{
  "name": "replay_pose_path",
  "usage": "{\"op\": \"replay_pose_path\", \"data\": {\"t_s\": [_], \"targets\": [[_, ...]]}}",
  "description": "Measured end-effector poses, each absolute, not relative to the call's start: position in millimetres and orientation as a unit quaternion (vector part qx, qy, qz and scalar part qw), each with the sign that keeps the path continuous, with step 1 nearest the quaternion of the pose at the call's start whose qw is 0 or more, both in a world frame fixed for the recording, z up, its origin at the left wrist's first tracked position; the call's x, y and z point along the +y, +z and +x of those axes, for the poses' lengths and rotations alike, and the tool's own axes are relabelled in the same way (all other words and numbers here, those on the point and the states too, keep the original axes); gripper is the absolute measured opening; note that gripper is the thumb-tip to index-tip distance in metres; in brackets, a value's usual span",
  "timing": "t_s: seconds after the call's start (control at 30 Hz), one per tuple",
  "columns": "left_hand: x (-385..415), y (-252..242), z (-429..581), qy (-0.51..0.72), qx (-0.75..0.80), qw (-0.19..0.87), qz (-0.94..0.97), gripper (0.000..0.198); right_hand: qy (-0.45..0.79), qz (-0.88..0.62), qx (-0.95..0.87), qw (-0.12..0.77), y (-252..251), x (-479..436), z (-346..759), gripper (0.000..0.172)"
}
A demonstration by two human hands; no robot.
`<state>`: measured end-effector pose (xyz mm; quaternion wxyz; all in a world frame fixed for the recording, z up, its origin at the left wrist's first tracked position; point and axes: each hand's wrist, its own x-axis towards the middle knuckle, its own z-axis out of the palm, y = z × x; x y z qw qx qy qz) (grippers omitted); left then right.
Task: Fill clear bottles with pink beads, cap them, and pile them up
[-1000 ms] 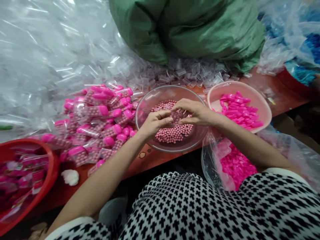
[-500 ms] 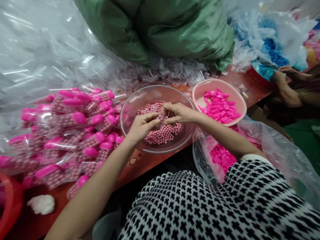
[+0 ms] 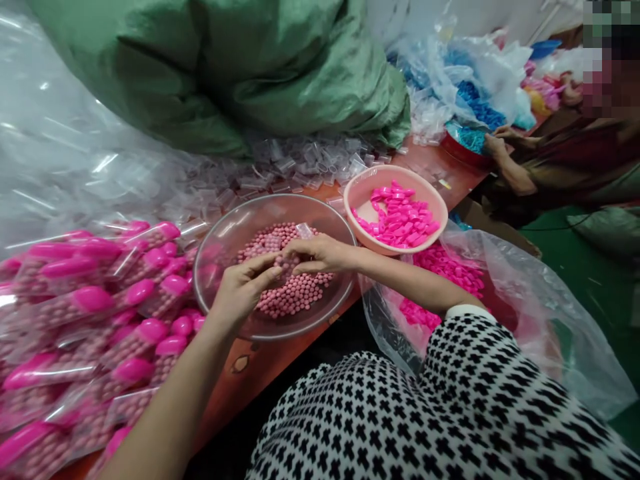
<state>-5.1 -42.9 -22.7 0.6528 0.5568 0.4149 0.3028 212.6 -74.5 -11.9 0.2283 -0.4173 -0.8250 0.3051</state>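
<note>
Both my hands are together over a clear plastic bowl (image 3: 210, 303) of small pink beads (image 3: 293, 297). My left hand (image 3: 243, 287) is closed, its thumb and fingers pinching a small clear plastic container (image 3: 286, 265) with pink beads in it. From the right, my right hand (image 3: 323, 253) grips the same container with curled fingers. The container is partly hidden by my fingers. A clear plastic piece (image 3: 304, 231) shows just behind my right fingers. Right of the bowl stands a pale pink basin (image 3: 357, 193) holding bright pink caps (image 3: 400, 217).
Filled containers with pink caps (image 3: 90, 300) are piled at left. Clear empty containers (image 3: 310, 160) lie behind the bowl, below a large green sack (image 3: 225, 73). A plastic bag (image 3: 530, 313) with more pink caps is at right. A co-worker's hands (image 3: 500, 143) are at a red basin (image 3: 463, 155).
The view has swung right, so the bowl, basin and piles sit further left and lower. My hands stay together over the beads, and more of the co-worker shows.
</note>
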Motion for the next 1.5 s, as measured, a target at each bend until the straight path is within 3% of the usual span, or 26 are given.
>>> {"op": "replay_pose_path", "data": {"t_s": [0.27, 0.4, 0.47, 0.53, 0.67, 0.97, 1.23, 1.33, 1.43, 1.5], "targets": [[-42.4, -26.3, -3.1, 0.291, 0.443, 0.613, 0.586, 0.069, 0.239, -0.457, -0.841, 0.165, -6.8, -83.7, 221.8, 0.011], [-43.1, -23.4, -3.8, 0.328, 0.447, 0.646, 0.525, 0.065, 0.226, -0.499, -0.804, 0.232, 10.9, -88.7, 263.9, 0.029], [-44.0, -21.2, -4.2, 0.342, 0.441, 0.664, 0.499, 0.061, 0.182, -0.586, -0.742, 0.27, 19.6, -86.2, 294.8, 0.027], [-45.0, -19.3, -4.3, 0.351, 0.434, 0.679, 0.477, 0.057, 0.12, -0.698, -0.675, 0.204, 24.3, -81.4, 324.2, 0.024], [-46.9, -18.8, -4.5, 0.365, 0.433, 0.69, 0.451, 0.052, 0.139, -0.781, -0.608, -0.037, 15.1, -70.5, 355.5, 0.022], [-47.6, -23.4, -4.7, 0.362, 0.444, 0.683, 0.454, 0.051, 0.174, -0.784, -0.59, -0.081, -17.8, -55.2, 358.3, 0.028], [-50.6, -21.9, -4.9, 0.368, 0.426, 0.669, 0.486, 0.055, 0.17, -0.768, -0.615, -0.061, -14.0, -63.9, 366.5, 0.02], [-53.2, -21.0, -3.9, 0.373, 0.413, 0.653, 0.515, 0.059, 0.117, -0.786, -0.605, -0.037, -2.8, -64.9, 368.3, 0.019], [-56.3, -18.7, -1.2, 0.361, 0.393, 0.631, 0.563, 0.06, 0.049, -0.763, -0.631, 0.132, 12.1, -67.3, 347.8, 0.024], [-58.0, -17.6, 0.7, 0.356, 0.382, 0.596, 0.61, 0.056, 0.087, -0.667, -0.682, 0.288, 19.9, -71.9, 316.0, 0.019]]}}
